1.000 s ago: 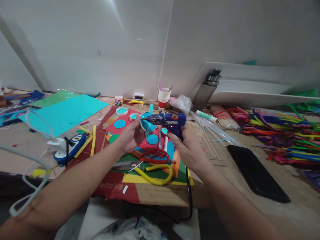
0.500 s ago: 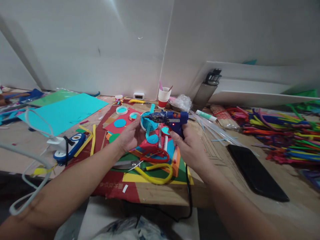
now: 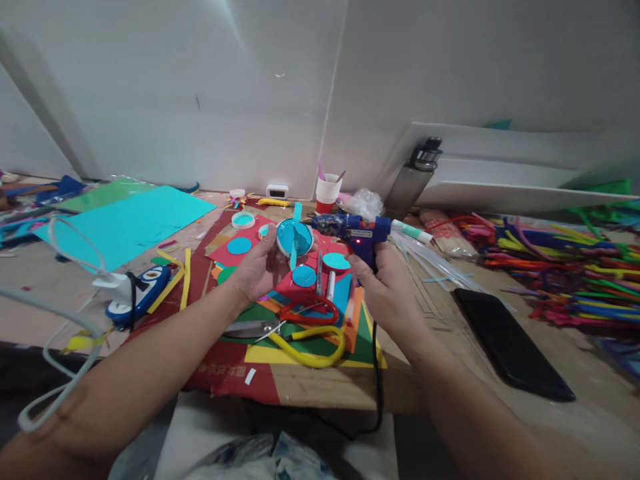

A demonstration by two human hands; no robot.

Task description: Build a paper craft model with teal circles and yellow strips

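Observation:
My left hand (image 3: 263, 267) grips a small round white-rimmed piece (image 3: 289, 235) with a glossy blue face and a blue strip across it; whether it is a cup or a lid I cannot tell. In my right hand (image 3: 385, 280) is a blue hot glue gun (image 3: 357, 233), its red light lit and its nozzle at the round piece's right edge. Below lie blue paper circles (image 3: 304, 276) on red paper (image 3: 225, 252). Closer to me are red-handled scissors (image 3: 257, 329) and a bent yellow tube (image 3: 325, 360).
A black phone (image 3: 510, 343) lies at right, near many coloured pipe cleaners (image 3: 575, 267). Paper cups (image 3: 329, 193) and a bottle (image 3: 413, 177) stand at the back. At left are a blue sheet (image 3: 135, 223) and a power strip (image 3: 140, 293) with cables. The glue gun's cord hangs over the front edge.
The glue gun has moved right, its nozzle shifting from over the blue face to the edge. The round piece has turned more toward me, and the blue strip has tilted.

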